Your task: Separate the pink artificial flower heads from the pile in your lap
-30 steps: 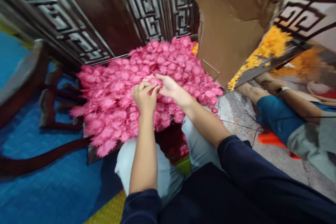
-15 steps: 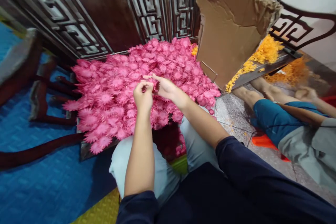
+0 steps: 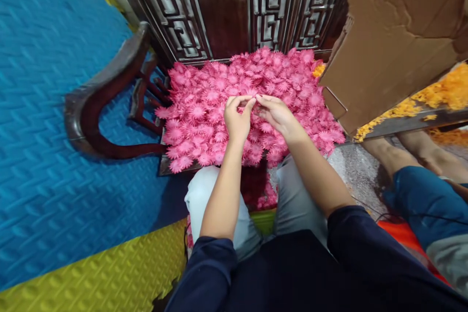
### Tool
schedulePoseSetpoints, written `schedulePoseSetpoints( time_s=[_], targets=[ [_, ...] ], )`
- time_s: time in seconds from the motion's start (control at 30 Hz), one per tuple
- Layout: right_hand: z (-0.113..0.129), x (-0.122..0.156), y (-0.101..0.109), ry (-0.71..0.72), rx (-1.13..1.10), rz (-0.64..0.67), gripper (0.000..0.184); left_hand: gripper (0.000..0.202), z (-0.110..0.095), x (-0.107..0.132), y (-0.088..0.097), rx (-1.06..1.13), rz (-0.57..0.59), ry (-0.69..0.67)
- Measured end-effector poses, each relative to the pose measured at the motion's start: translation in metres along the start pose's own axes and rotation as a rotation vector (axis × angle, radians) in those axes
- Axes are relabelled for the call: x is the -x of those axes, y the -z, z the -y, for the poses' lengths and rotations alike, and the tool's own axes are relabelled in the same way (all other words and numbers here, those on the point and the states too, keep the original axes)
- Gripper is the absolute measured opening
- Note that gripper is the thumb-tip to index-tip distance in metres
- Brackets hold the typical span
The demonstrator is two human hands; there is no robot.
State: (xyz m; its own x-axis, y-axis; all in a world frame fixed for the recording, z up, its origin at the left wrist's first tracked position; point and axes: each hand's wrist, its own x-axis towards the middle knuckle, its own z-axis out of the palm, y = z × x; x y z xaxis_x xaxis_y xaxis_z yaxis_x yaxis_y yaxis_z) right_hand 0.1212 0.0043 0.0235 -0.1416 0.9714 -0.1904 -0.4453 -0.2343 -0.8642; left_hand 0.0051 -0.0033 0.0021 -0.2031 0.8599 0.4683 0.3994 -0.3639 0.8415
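A broad heap of pink flowers (image 3: 197, 112) lies directly beneath and around two bare hands, on a dark wooden worktop (image 3: 167, 166) whose near corner shows below the heap's left end. The heap's long axis runs left to right, across the line of the reaching forearms, and more of it stretches beyond the fingers than between them and its near edge.

The left hand (image 3: 237, 116) is over the middle of the heap; the right hand (image 3: 278, 114) is just beside it, closer to the heap's right end. Both bend inward, thumbs and forefingers drawn together so that the fingertips meet or nearly meet. Pink against pink, it is hard to tell whether they pinch a small flower or nothing at all.

A curved wooden armrest (image 3: 78, 124) stands at the heap's left, a carved panel (image 3: 228, 7) behind it. A cardboard sheet (image 3: 387, 53) leans upright at its right, with orange petals (image 3: 453, 88) past that.
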Motion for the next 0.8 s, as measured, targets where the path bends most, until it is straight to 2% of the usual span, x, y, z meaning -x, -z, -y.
schedulePoseSetpoints(
  time_s=[0.17,0.47,0.63,0.8],
  targets=[
    [0.003,0.002,0.006,0.02,0.035,-0.039,0.008,0.015,-0.005,0.004,0.002,-0.027,-0.019,-0.078],
    [0.002,0.008,0.009,-0.008,0.028,0.02,0.012,0.02,0.0,0.01,0.006,-0.198,0.0,-0.191],
    [-0.003,0.007,0.01,-0.032,0.064,-0.003,0.009,0.019,0.002,0.009,0.012,-0.378,-0.007,-0.205],
    [-0.007,0.007,0.014,-0.015,0.075,-0.013,0.008,0.022,-0.003,0.009,0.009,-0.394,0.04,-0.168]
  ],
)
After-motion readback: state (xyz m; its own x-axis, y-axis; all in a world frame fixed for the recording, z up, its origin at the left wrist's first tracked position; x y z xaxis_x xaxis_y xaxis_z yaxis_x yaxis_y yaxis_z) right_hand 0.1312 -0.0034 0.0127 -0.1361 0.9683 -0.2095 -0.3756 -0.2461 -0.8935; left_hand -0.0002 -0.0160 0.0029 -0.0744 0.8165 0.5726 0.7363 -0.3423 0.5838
